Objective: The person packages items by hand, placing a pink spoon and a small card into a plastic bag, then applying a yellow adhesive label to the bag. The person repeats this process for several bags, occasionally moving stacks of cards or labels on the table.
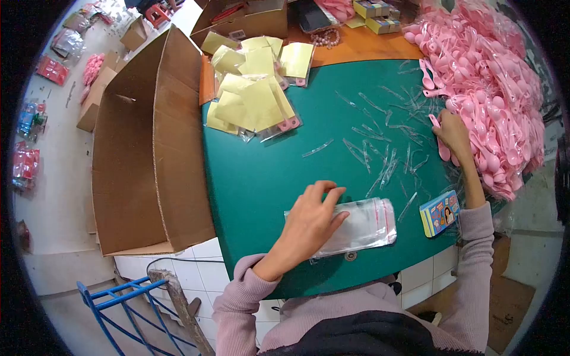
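Note:
My left hand (pixel 310 221) hovers over or rests lightly on a stack of clear plastic bags (pixel 371 224) near the front edge of the green table. Its fingers are loosely bent, with the thumb apart and nothing visible between them. At the left edge of a big heap of pink plastic spoons (pixel 484 113), my right hand (pixel 454 133) reaches in with its fingers bent around a pink spoon (pixel 443 151). The fingertips are partly hidden. A small stack of printed cards (pixel 440 213) lies below my right forearm.
Thin clear plastic strips (pixel 389 166) are scattered over the green tabletop (pixel 267 178). Packed bags with yellow cards (pixel 252 104) are piled at the back left. An open cardboard box (pixel 184 148) stands along the left edge. More card stacks (pixel 380 18) sit at the back.

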Demonstrator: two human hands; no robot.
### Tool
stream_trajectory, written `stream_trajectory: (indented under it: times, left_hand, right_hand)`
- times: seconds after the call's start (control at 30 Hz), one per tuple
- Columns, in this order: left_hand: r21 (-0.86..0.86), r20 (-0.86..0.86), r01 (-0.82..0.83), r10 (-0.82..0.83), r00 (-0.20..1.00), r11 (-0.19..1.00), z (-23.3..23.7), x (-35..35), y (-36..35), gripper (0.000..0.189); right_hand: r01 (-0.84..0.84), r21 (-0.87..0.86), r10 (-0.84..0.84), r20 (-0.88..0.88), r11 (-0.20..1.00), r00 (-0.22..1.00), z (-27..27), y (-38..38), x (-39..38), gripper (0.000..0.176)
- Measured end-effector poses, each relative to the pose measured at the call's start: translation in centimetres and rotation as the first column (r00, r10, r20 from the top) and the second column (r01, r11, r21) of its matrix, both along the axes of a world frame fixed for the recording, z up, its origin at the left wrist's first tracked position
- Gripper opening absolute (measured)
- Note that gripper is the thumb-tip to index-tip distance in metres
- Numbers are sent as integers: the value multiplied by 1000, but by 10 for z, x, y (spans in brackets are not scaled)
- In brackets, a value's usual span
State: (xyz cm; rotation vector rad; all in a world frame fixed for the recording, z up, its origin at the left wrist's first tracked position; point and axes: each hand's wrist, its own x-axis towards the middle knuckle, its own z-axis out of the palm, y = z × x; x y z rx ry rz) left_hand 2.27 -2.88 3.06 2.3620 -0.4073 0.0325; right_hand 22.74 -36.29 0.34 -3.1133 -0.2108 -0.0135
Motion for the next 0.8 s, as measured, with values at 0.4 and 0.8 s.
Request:
stream_trajectory:
  times: [0.4, 0.8]
  left_hand:
    - [-89, 68, 85, -79, 995, 992, -2, 26, -11, 30]
    - [-374, -85, -5, -28, 996, 927, 18, 65, -36, 18]
  right_hand:
    - [86, 913, 243, -196, 399, 950, 82, 27, -58, 23]
    - [-126, 648, 237, -86, 751, 968, 68, -5, -51, 29]
